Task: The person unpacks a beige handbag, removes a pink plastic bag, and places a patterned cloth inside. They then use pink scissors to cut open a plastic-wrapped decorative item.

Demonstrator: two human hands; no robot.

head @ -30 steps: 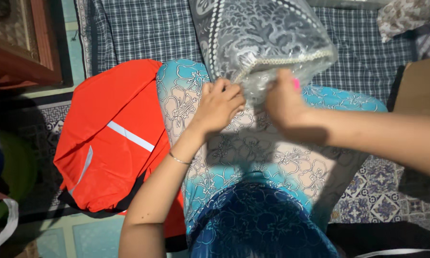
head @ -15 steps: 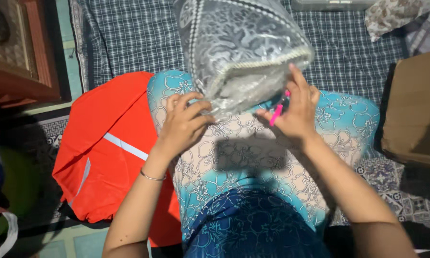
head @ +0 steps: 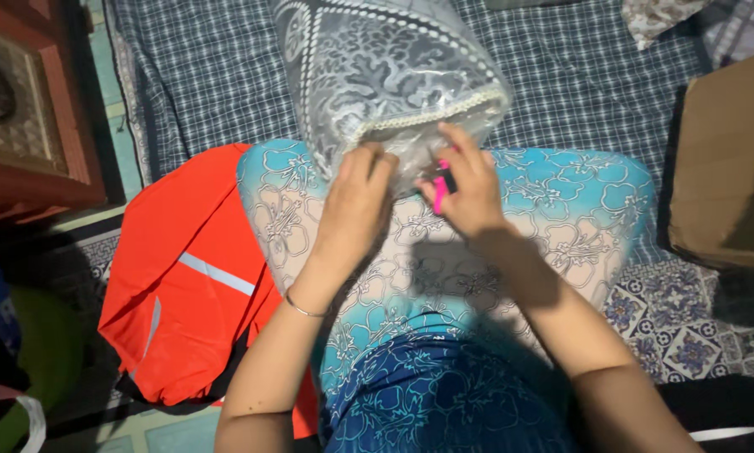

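Clear plastic is crinkling under both my hands: I am pinching the open end of the bag (head: 394, 92), which is holding folded grey lace. My left hand (head: 353, 210) is closing its fingers on the left side of the bag's mouth, seemingly to keep it steady. My right hand (head: 469, 189) is gripping the right side while also holding a small pink tool (head: 441, 183) between thumb and fingers; I cannot tell what kind of tool it is, since my fingers are covering most of it. The tool is touching the plastic, right at the mouth.

The bag is resting with its near end on my lap (head: 444, 252), at the far edge of my patterned blue skirt, and its far end is lying out on the checked blanket (head: 218, 75), so my knees are carrying its weight while my hands are working. An orange jacket (head: 184, 277) is lying against my left leg. A cardboard box (head: 725, 168) is sitting at the right edge of the blanket, well apart from my hands.
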